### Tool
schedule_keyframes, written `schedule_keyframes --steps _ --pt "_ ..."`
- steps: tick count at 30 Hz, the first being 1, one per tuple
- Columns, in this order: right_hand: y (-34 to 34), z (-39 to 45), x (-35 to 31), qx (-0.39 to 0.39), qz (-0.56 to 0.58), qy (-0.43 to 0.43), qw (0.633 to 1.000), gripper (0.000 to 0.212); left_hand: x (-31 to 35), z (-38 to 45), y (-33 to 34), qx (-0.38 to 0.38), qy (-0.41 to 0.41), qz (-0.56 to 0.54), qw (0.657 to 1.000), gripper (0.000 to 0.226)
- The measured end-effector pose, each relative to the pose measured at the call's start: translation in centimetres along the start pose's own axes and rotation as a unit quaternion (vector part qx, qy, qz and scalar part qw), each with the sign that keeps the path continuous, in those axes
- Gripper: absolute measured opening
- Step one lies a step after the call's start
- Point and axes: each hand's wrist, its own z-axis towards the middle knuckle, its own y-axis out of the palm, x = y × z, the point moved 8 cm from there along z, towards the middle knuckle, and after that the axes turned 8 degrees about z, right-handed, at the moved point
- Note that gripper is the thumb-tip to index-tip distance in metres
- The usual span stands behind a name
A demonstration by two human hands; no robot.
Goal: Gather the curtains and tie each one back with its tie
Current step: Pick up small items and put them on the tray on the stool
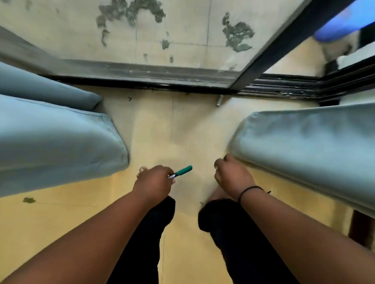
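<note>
Two pale blue-grey curtains hang down on either side of me, seen from above. The left curtain [50, 139] hangs in two folds, its hem just above my left hand [155, 184]. That hand is closed around a small green-capped pen [181, 171] and stays clear of the fabric. My right hand [230, 174] is closed at the lower inner corner of the right curtain [314, 147]; it touches the hem, and whether it grips the fabric is unclear. No tie is visible.
A dark sliding door frame and track [266, 86] runs across ahead, with a stained tiled floor [175, 28] beyond the glass. Yellowish floor [177, 129] lies between the curtains. My dark-trousered legs [232, 238] stand below the hands.
</note>
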Motion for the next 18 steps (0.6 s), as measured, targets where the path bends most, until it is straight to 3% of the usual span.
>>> schedule_keyframes --steps 9,12,18 --pt "-9.6 -19.5 -1.4 -0.017 -0.102 -0.105 0.989 0.026 12.2 -17.4 -8.5 0.083 0.082 -0.031 0.993 0.024" --pt "-12.1 -24.8 -1.0 -0.01 -0.101 -0.08 0.992 0.031 15.8 -22.2 -9.7 0.108 0.102 -0.024 0.989 0.022" --pt "-13.5 -35.8 2.6 0.089 0.01 -0.01 0.996 0.032 21.8 -30.7 -8.6 0.139 0.176 0.033 0.974 0.023"
